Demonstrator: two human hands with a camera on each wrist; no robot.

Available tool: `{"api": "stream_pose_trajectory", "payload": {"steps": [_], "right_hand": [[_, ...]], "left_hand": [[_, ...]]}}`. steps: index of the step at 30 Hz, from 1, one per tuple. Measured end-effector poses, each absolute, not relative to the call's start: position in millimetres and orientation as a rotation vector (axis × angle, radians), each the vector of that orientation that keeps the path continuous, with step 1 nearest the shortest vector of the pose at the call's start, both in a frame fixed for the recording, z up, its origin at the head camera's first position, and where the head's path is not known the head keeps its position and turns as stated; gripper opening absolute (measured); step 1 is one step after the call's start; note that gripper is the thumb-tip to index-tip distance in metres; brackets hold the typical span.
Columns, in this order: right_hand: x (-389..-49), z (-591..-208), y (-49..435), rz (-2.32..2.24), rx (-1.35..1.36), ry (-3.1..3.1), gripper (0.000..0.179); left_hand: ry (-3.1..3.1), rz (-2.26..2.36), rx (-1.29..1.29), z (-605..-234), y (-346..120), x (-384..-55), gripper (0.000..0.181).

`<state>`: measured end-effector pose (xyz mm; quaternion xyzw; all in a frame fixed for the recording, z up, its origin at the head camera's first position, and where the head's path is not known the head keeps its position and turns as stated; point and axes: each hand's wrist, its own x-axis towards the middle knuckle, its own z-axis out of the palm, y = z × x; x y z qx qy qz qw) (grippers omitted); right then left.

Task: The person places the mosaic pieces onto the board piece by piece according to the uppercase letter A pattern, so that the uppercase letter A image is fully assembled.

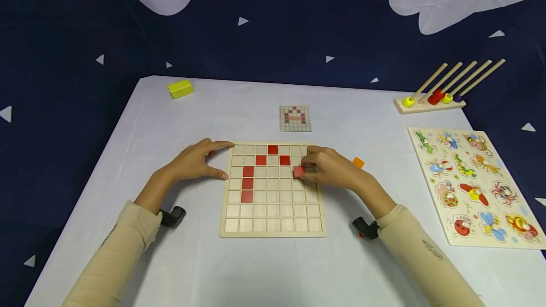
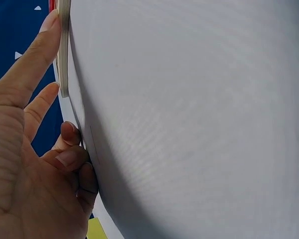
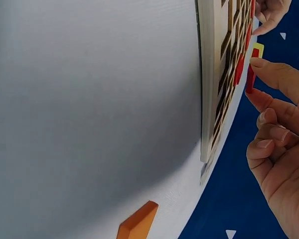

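Observation:
A wooden grid board (image 1: pixel 273 237) lies flat on the white table, with several red square tiles (image 1: pixel 247 184) set in its cells. Between thumb and index finger, my right hand (image 1: pixel 330 167) pinches another red tile (image 3: pixel 253 67) just above the right part of the grid. The right wrist view shows that tile apart from the board. My left hand (image 1: pixel 192 160) touches the board's left edge with thumb and index finger spread, its other fingers loosely bent in the left wrist view. Behind the board lies a small pattern card (image 1: pixel 295 118) with a printed red and orange design.
An orange tile (image 1: pixel 358 162) lies right of the board, partly behind my right hand. A yellow block (image 1: pixel 180 89) sits at the back left. At the right are a peg stand (image 1: pixel 431 107) with upright rods and an insect puzzle board (image 1: pixel 477 188).

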<state>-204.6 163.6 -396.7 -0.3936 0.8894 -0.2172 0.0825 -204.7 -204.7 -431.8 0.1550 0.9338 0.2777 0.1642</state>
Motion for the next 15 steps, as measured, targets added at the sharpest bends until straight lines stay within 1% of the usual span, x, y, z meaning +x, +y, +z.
{"api": "stream_pose_trajectory", "payload": {"steps": [7,15], "right_hand": [[-208.1,-401.0,160.5,-0.619,-1.139,2.648,0.018],[-209.5,-404.6,158.3,-0.616,-1.095,2.634,0.021]], "left_hand": [[2.672,0.803,0.466,-432.5,-205.4,-204.4,0.089],[2.671,0.801,0.46,-432.4,-206.1,-203.9,0.089]]}}
